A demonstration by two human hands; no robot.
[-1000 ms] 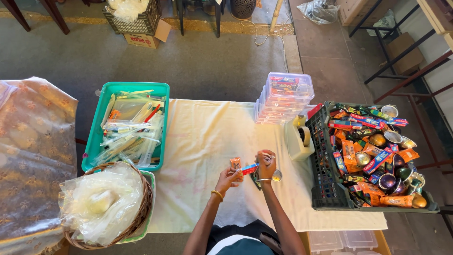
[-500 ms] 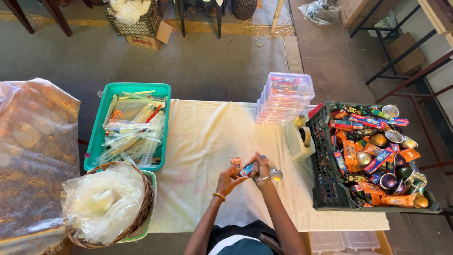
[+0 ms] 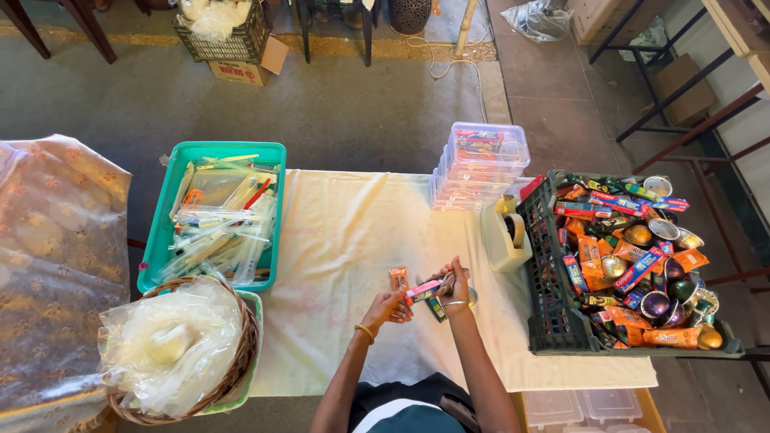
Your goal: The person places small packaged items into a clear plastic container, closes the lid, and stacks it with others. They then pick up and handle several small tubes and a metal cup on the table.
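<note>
compared with one second ago the two hands have moved a little forward and nearer to each other over the cloth, and a small orange packet (image 3: 399, 278) now lies alone on the table cloth (image 3: 345, 240), just beside the left hand; before, i could not see it there. it seems to me that one piece was put down and the hands now work on the next pieces, so the work of collecting small goods together looks in its middle, not at its end

the left hand (image 3: 388, 307) is closed around one end of a thin pink and blue stick packet (image 3: 423, 289), with the fingers curled on it. the right hand (image 3: 455, 282) is also closed, and it grips the other end of the same packet together with some dark small packets (image 3: 437, 308) that hang under it. what exactly is in the right palm i cannot tell, it is too small. the stick packet lies between the two hands, almost level, a little above the cloth. the orange packet is apart from both grips, touching only the cloth

to the right stands a black crate (image 3: 553, 321) full of colourful packets and round shiny tins, with a tape dispenser (image 3: 505, 232) just beside it and a stack of clear plastic boxes (image 3: 481, 164) behind. to the left are a green tray (image 3: 160, 256) with long clear-wrapped items and a wicker basket (image 3: 233, 369) with plastic bags
</note>
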